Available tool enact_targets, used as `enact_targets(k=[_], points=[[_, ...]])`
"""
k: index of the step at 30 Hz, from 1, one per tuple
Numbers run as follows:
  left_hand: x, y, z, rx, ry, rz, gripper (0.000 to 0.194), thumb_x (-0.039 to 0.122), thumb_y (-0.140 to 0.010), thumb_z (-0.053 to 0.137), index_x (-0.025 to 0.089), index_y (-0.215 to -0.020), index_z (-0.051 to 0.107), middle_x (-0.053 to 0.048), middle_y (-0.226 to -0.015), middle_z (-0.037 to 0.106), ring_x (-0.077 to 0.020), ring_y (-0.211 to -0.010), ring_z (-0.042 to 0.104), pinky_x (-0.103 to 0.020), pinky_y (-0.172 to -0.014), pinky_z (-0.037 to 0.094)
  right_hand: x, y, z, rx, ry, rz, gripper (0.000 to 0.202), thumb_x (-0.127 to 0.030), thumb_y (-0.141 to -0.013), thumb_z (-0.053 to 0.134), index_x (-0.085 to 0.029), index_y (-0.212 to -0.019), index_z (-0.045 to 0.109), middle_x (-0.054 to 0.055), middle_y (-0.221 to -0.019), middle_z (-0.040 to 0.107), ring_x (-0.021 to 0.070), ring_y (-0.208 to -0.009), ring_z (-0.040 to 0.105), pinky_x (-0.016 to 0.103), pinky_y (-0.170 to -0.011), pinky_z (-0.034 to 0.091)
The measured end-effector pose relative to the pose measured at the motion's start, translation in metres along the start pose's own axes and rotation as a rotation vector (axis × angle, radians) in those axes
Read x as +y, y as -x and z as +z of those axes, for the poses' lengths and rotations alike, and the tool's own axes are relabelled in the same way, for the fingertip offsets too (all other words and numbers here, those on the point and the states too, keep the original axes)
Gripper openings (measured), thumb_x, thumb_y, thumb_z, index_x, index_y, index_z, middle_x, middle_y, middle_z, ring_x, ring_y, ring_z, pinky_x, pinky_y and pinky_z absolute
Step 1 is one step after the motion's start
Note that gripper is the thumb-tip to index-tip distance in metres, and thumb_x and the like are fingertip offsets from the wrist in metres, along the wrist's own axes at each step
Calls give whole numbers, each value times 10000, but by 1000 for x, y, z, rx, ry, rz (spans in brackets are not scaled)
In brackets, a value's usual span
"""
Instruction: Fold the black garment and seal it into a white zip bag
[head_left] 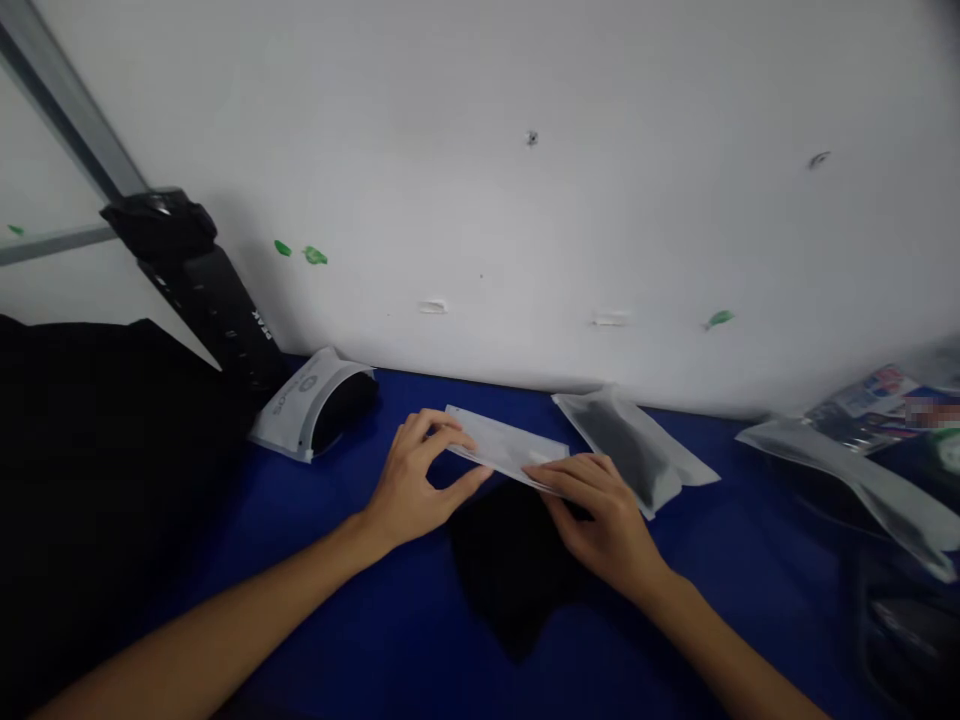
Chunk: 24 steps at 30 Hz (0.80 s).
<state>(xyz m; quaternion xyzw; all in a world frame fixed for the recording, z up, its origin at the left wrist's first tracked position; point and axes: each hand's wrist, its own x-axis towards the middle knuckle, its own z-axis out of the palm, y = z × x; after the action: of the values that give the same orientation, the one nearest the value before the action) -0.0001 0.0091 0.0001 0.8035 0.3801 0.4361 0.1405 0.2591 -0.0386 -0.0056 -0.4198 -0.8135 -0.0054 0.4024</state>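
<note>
Both hands hold a flat, frosted zip bag (510, 443) by its near edge, over the middle of the blue surface. My left hand (420, 475) pinches the bag's left end between thumb and fingers. At the right end, my right hand (600, 510) has its fingers on top of the bag, the thumb below and partly hidden. Beneath the bag lies a piece of black folded cloth (510, 570), its far edge covered by the bag and my right hand.
Left on the blue table (360, 620) lies a printed pouch (296, 405) with black contents showing. Frosted pouches (637, 445) with dark contents rest to the right, another pouch (847, 470) farther over. A black post (210, 290) leans by the white wall (480, 180); black fabric (97, 500) fills the left.
</note>
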Motion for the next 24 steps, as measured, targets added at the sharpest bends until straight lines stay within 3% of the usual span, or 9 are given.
enact_targets(k=[3, 8, 10, 15, 17, 21, 24], points=[[0, 2, 2, -18, -1, -5, 145, 370, -970, 759, 243, -1037, 739, -51, -1179, 666, -240, -1127, 642, -471, -1122, 391, 3, 1, 3, -21, 1, 27, 304, -118, -1015, 589, -277, -1217, 750, 47, -1080, 815, 241, -964, 761, 442, -852, 548], [-3, 4, 6, -86, 47, -23, 79, 292, -1034, 666, 244, -1039, 729, -30, -1078, 706, -197, -1016, 678, -378, -964, 466, 4, 2, 1, -59, 42, 52, 312, -120, -1023, 559, -260, -1250, 720, 65, -1122, 817, 257, -1011, 768, 471, -889, 563], [-4, 4, 7, -121, 57, -30, 76, 242, -1033, 644, 239, -1066, 712, -18, -1053, 713, -178, -945, 682, -353, -915, 482, 0, 1, -1, -66, 99, 25, 383, -112, -1020, 549, -270, -1346, 673, 71, -1203, 806, 266, -1059, 765, 511, -958, 550], [-6, 4, 8, -187, 25, -39, 189, 84, -982, 544, 214, -987, 680, -26, -991, 709, -172, -881, 666, -319, -852, 516, -25, -2, -6, -95, 210, -92, 665, -111, -989, 576, -306, -1613, 454, 91, -1529, 648, 307, -1369, 648, 631, -1243, 357], [-7, 3, 8, -225, 29, -51, 233, 50, -956, 527, 214, -998, 687, -35, -1018, 701, -171, -887, 663, -309, -840, 531, -34, -3, -7, -184, 148, -132, 690, -113, -999, 566, -293, -1647, 411, 87, -1572, 608, 293, -1436, 599, 613, -1289, 330], [-12, 3, 8, -288, 28, -43, 276, 35, -952, 540, 222, -965, 742, -60, -1145, 714, -206, -1059, 689, -357, -948, 539, -43, -5, -7, -511, -35, -192, 649, -197, -1066, 548, -311, -1678, 365, 73, -1686, 459, 266, -1543, 476, 542, -1283, 399], [-15, 4, 9, -308, -12, -55, 376, 12, -959, 518, 252, -1077, 781, -50, -1212, 738, -224, -1141, 685, -400, -985, 527, -44, -6, -7, -665, -100, -165, 604, -340, -1089, 576, -359, -1663, 391, 58, -1710, 413, 295, -1576, 417, 592, -1285, 372]])
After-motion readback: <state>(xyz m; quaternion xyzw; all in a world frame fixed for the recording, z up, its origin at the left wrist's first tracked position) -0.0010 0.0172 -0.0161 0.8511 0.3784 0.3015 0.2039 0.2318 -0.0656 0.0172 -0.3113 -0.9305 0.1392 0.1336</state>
